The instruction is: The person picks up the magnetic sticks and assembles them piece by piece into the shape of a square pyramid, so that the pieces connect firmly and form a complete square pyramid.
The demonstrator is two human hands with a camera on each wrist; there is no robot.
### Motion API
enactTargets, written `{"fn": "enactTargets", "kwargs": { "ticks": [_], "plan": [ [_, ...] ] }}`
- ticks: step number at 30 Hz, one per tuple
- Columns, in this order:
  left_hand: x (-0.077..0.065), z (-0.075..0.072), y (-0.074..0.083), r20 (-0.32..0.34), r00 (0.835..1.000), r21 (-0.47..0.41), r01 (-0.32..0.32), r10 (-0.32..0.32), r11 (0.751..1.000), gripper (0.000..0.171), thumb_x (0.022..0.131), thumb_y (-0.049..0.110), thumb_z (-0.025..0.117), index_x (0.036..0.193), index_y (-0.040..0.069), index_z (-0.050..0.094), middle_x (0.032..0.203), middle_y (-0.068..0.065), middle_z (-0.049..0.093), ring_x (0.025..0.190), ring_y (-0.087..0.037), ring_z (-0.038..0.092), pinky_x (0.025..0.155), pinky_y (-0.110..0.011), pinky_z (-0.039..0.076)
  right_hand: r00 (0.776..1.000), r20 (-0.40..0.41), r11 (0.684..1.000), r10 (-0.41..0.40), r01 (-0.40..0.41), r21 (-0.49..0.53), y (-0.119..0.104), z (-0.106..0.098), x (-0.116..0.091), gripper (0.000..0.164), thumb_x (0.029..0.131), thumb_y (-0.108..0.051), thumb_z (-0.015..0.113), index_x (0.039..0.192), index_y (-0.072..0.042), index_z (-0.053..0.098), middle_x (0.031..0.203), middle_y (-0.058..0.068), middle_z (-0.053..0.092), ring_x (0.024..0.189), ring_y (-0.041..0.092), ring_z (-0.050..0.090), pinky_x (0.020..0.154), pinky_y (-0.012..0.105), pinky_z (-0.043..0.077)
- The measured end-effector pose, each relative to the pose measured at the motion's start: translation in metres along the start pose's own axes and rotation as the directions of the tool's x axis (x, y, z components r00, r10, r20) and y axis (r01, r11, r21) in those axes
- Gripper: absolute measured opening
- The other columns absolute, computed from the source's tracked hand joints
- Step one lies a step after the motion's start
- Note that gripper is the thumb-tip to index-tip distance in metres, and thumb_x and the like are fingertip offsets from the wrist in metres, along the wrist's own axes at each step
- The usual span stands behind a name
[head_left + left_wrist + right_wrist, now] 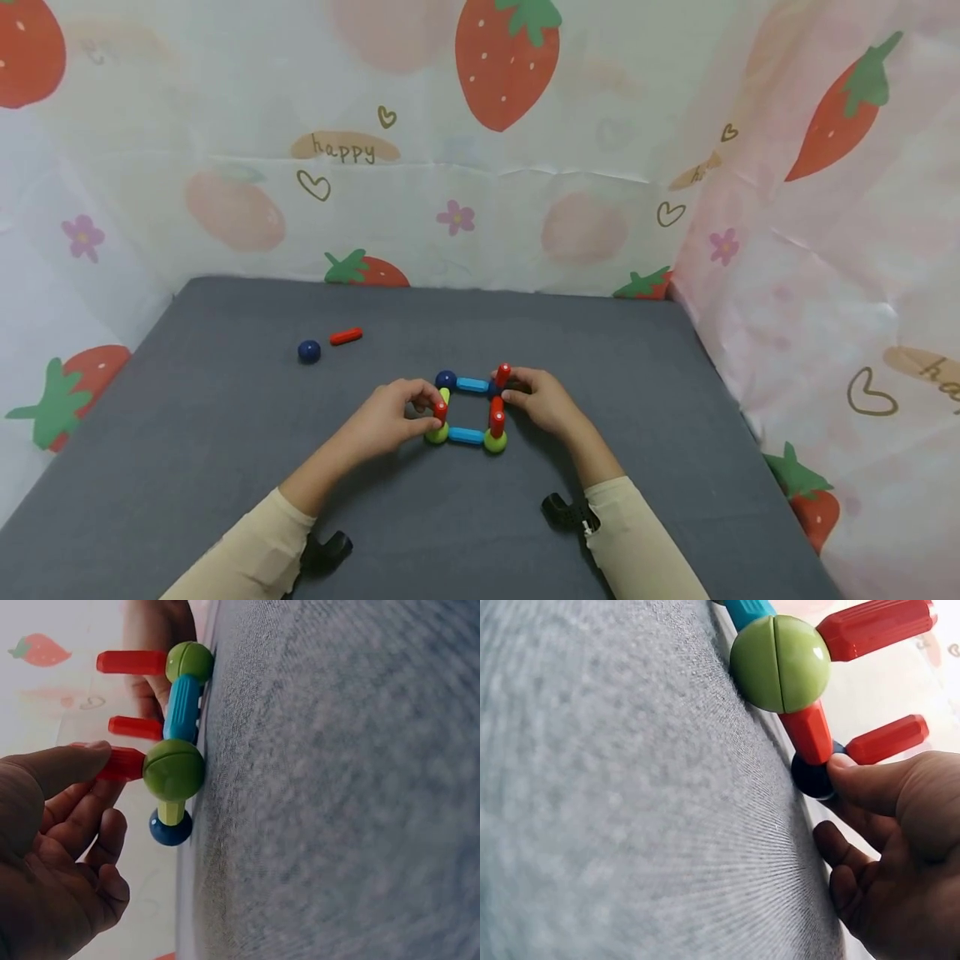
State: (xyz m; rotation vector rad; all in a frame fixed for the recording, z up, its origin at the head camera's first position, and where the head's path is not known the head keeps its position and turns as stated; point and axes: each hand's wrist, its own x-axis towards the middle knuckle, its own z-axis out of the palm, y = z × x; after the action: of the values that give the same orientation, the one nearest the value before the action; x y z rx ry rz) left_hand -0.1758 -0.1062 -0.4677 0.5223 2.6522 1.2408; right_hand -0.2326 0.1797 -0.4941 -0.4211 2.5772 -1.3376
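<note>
A square of rods and balls lies on the grey cloth. My left hand (pixel 393 414) pinches an upright red rod (pixel 124 763) that meets the near-left green ball (pixel 174 771). With thumb and fingers, my right hand (pixel 546 403) holds the far-right dark blue ball (pixel 812 778), from which another red rod (pixel 889 739) stands up. A third red rod (pixel 498 422) rises from the near-right green ball (pixel 495 442). Light blue rods (pixel 466 436) form the near and far sides; a yellow-green rod (pixel 171 812) runs to the far-left dark blue ball (pixel 446 380).
A loose dark blue ball (pixel 309 352) and a loose red rod (pixel 346 336) lie farther back on the left of the grey cloth (pixel 225 417). Strawberry-print sheeting (pixel 465 192) hangs behind and at both sides. Black wrist devices (pixel 327 553) sit at both sleeves.
</note>
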Motion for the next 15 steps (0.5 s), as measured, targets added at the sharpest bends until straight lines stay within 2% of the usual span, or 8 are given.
{"fn": "enactTargets", "kwargs": {
  "ticks": [6,11,15],
  "plan": [
    [0.003,-0.0005,-0.0027,0.019,1.0,0.002,-0.01,0.01,1.0,0.016,0.092,0.027,0.079,0.103,0.027,0.068,0.105,0.001,0.064,0.098,-0.017,0.055,0.085,-0.038,0.048,0.999,-0.047,0.998,0.002,-0.005,-0.067,0.0004,0.0006,-0.0007,0.033,0.099,-0.022,0.07,0.132,-0.022,0.069,0.122,0.0,0.072,0.111,0.02,0.064,0.095,0.044,0.052],
    [0.0005,-0.0001,-0.0034,0.011,1.0,0.01,-0.011,0.011,1.0,0.016,0.092,0.028,0.079,0.104,0.028,0.068,0.106,0.003,0.064,0.1,-0.018,0.056,0.087,-0.039,0.048,0.998,-0.064,0.997,0.005,-0.01,-0.081,-0.0013,0.003,-0.0003,0.032,0.099,-0.022,0.07,0.131,-0.021,0.069,0.122,0.001,0.072,0.109,0.021,0.065,0.092,0.043,0.054],
    [-0.0002,-0.004,-0.0051,0.031,0.999,0.01,-0.022,0.022,1.0,0.019,0.092,0.028,0.079,0.107,0.03,0.068,0.108,0.003,0.064,0.104,-0.019,0.055,0.086,-0.038,0.049,0.998,-0.055,0.997,0.016,-0.02,-0.078,-0.0023,0.0029,-0.0002,0.033,0.1,-0.021,0.069,0.133,-0.021,0.069,0.122,0.001,0.072,0.107,0.019,0.065,0.091,0.042,0.054]
  ]
}}
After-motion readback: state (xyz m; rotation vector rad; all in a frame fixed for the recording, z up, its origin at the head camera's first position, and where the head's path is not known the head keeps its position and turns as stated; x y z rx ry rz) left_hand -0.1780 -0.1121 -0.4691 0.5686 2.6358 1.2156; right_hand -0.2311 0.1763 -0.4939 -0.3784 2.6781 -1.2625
